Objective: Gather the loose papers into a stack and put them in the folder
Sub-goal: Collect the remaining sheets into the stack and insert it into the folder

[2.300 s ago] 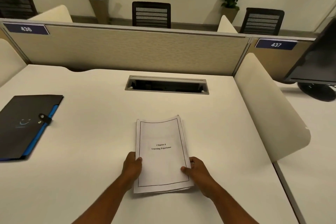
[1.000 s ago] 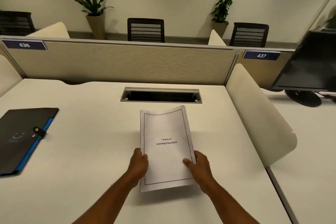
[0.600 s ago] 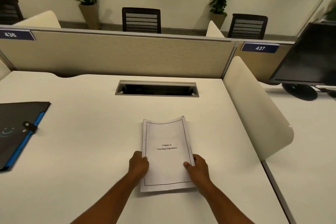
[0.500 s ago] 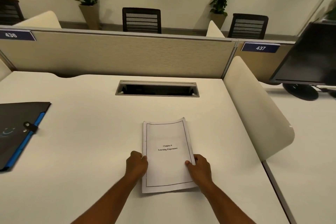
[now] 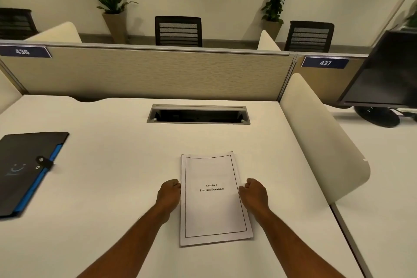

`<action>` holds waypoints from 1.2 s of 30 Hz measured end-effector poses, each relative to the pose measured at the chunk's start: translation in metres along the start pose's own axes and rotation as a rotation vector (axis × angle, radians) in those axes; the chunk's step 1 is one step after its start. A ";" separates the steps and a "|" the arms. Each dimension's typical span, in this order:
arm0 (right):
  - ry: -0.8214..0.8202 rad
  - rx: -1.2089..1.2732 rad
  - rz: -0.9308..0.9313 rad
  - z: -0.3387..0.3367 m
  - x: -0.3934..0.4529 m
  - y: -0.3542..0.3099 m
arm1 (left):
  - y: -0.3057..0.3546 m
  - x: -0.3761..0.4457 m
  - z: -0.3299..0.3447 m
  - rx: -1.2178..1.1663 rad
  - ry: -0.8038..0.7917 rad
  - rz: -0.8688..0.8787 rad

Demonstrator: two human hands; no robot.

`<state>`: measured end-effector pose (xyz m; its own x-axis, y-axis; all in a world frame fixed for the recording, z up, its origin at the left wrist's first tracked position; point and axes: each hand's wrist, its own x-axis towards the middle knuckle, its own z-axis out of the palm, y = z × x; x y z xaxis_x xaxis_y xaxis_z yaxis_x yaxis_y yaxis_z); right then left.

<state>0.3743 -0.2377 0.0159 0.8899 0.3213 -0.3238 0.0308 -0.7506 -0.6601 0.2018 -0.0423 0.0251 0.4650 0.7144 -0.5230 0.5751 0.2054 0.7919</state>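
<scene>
Paper stack point(image 5: 213, 198) squared, flat near desk point(image 5: 101, 176) front edge, cover reads "Chapter 6 Learning Experience". Left hand point(image 5: 168, 194) and right hand point(image 5: 253, 193) curled shut, pressing its sides; earlier thumbs lay on top. Folder point(image 5: 24, 169) closed at left edge.

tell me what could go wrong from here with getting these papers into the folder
1. The paper stack lies flat on the desk, with the left hand and right hand only pressed against its long sides; sheets could splay or slide apart when lifted.
2. The black folder sits far to the left with its strap tab across the edge, seemingly fastened, so one hand may have to open it, leaving the stack loosely held.
</scene>
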 end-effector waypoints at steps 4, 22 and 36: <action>0.020 0.014 -0.007 -0.001 -0.004 -0.006 | 0.003 0.003 -0.003 -0.017 -0.083 0.006; 0.034 0.014 0.006 0.000 -0.008 -0.015 | 0.007 0.001 0.000 -0.030 -0.121 -0.009; 0.124 0.043 -0.170 0.049 -0.051 -0.053 | -0.024 -0.005 -0.074 0.038 -0.016 0.052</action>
<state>0.3052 -0.1854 0.0342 0.9230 0.3652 -0.1213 0.1679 -0.6658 -0.7270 0.1361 -0.0019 0.0322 0.5056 0.7127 -0.4863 0.5747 0.1423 0.8059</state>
